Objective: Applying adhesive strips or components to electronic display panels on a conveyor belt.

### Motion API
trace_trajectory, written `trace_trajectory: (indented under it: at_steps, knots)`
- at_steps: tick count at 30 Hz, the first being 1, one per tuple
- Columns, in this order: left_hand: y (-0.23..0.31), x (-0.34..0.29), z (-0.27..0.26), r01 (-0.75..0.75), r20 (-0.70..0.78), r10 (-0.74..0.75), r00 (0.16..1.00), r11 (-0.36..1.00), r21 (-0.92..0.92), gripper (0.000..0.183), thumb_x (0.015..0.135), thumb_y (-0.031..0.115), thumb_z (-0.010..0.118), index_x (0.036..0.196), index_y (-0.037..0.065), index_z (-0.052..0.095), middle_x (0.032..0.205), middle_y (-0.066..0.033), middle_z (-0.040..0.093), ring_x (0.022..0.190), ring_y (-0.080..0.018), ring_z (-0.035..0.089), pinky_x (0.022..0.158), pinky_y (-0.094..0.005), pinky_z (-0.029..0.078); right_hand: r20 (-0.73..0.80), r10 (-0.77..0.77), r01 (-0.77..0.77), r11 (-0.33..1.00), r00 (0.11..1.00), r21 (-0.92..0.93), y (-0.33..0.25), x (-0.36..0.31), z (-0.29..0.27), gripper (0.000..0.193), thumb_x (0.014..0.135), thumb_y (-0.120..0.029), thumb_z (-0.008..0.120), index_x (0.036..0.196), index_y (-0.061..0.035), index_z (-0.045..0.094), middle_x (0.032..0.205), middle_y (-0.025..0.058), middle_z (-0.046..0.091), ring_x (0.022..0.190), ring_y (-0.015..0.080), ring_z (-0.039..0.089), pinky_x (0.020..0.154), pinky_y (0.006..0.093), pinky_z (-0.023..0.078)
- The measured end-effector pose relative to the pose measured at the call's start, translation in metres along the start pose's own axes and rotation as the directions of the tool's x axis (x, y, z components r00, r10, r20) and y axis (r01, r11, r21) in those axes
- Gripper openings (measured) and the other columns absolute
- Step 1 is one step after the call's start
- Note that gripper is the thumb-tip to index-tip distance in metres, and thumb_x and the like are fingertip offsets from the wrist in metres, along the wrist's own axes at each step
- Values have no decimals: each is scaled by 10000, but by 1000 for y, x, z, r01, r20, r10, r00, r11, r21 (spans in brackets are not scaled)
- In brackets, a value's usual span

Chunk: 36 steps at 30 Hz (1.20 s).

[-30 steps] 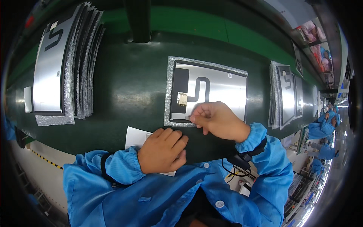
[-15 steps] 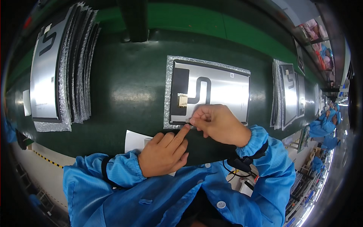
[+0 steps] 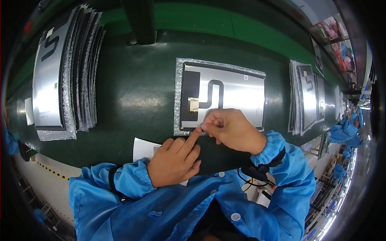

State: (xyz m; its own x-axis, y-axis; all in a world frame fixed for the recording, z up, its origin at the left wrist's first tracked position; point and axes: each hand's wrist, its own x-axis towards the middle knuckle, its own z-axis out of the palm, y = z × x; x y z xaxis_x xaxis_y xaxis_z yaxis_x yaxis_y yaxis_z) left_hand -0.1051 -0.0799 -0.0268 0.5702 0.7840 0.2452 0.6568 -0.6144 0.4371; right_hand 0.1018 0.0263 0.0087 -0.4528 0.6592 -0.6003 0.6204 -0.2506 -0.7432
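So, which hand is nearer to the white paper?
Left. The left hand is over the paper, partly covering it; the right hand is farther right, at the panel.

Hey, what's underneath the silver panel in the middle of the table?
Bubble wrap shows past the left and far edges of the silver panel, on the green table. Whatever else lies beneath is covered.

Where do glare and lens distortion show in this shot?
Head view: bright glare on the silver panel above the right hand; head view: a hazy reflection on the green table, whose edges curve; head view: black corners.
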Motion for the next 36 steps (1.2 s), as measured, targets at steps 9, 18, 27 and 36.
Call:
trace_trajectory:
  at_steps: [9, 18, 27, 36]
  knots:
    - [1, 3, -4, 29, 44, -27, 999, 998, -53, 432, 773, 289, 773, 1082, 4, 675, 1454, -229, 530, 880, -265, 563, 751, -371, 508, -68, -132, 130, 991, 989, -24, -1, -3, -1, 267, 937, -236, 716, 874, 22, 688, 647, 104, 654, 573, 172, 618, 570, 344, 493]
    - [4, 5, -5, 57, 68, -53, 996, 996, -65, 447, 781, 277, 775, 1109, -9, 671, 1465, -227, 519, 915, -282, 564, 822, -387, 513, -96, -38, 33, 998, 995, -47, 9, -27, -34, 284, 945, -273, 722, 909, 1, 655, 665, 75, 632, 596, 135, 585, 566, 310, 458]
    - [4, 6, -6, 56, 75, -52, 996, 997, -55, 453, 781, 281, 769, 1110, -15, 674, 1470, -245, 523, 865, -263, 555, 768, -363, 489, -320, -155, 150, 988, 935, -40, 31, -46, -19, 120, 947, -115, 703, 996, -20, 648, 740, 70, 661, 621, 136, 618, 579, 302, 480]
    - [9, 9, -5, 94, 83, -88, 993, 993, -69, 519, 719, 218, 817, 1148, -17, 643, 1468, -237, 512, 895, -312, 564, 814, -404, 503, -446, -362, 253, 924, 819, -285, 46, -46, -4, 120, 925, -72, 685, 1010, -43, 605, 822, 136, 708, 705, 299, 717, 625, 378, 541]
